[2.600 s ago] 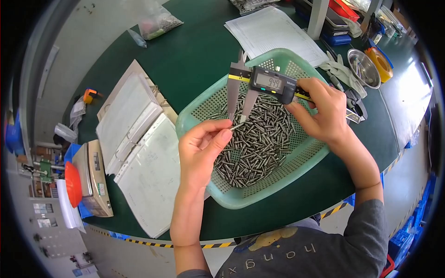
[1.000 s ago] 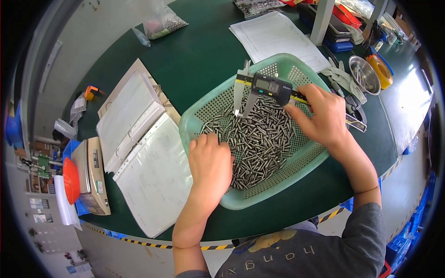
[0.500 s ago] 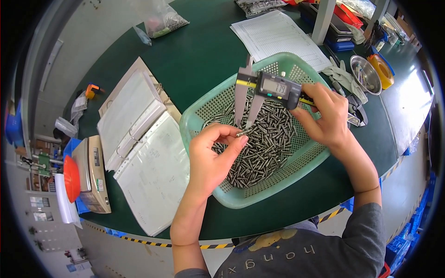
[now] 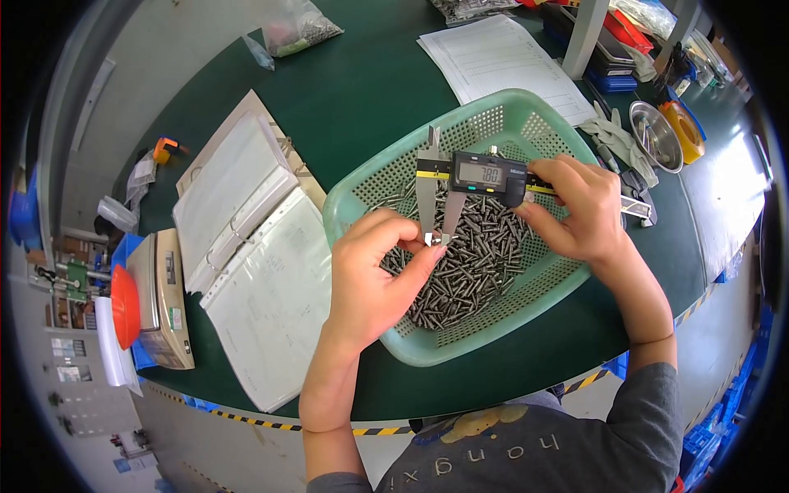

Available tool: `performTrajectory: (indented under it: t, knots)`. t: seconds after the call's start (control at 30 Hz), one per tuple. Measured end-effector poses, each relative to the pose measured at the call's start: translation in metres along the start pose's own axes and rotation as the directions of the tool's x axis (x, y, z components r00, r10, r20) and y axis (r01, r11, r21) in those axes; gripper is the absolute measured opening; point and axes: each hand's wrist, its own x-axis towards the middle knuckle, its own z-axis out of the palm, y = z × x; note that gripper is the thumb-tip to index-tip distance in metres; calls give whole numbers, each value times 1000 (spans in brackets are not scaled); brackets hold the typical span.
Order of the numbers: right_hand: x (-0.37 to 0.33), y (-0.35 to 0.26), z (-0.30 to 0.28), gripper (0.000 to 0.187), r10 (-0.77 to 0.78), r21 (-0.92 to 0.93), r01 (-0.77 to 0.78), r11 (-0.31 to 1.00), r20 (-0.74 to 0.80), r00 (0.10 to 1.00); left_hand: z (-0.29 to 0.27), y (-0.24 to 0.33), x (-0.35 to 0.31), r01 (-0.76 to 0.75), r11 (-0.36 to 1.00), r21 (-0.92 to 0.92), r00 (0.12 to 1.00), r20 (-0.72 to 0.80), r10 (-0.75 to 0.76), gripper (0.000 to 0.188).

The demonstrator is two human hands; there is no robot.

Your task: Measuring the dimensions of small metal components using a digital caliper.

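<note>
My right hand (image 4: 577, 209) grips a digital caliper (image 4: 491, 174) by its beam, to the right of its display. The jaws point down toward me and stand a little apart. With thumb and forefinger, my left hand (image 4: 374, 275) pinches a small metal pin (image 4: 436, 240) at the jaw tips. The pin sits at or between the tips; how firmly the jaws touch it I cannot tell. Beneath both hands is a green perforated plastic basket (image 4: 526, 311), holding a heap of similar metal pins (image 4: 468, 283).
Left of the basket lies an open ring binder (image 4: 271, 304), beside a weighing scale (image 4: 168, 287) with a red tray. Printed sheets (image 4: 501, 62) lie behind the basket. At the right are a glove (image 4: 620, 140), a metal bowl (image 4: 656, 135) and a tape roll (image 4: 682, 127).
The caliper's jaws have come down to the pin in my left hand, where before the pin was just below their tips. The view has shifted slightly.
</note>
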Motion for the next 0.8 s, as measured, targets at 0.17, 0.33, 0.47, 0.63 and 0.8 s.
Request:
performTrajectory:
  t: [0.17,0.33,0.47,0.63,0.8]
  knots:
    - [-1,2,2,33,15,61,-13,998,-24,1000,-1,-6,1,95,981,-167,994,70,-84,15]
    - [-2,2,1,33,-1,58,1,998,3,1000,4,-12,-2,199,900,-389,977,145,-154,14]
    - [0,0,-2,30,-13,86,11,996,30,999,5,-8,-2,297,804,-515,952,224,-208,15]
    - [0,0,-1,30,4,94,-4,996,3,1000,3,-12,-1,344,752,-562,936,265,-230,16]
    - [0,-1,-1,32,18,62,-18,998,-1,1000,4,-14,-2,341,760,-553,938,256,-234,16]
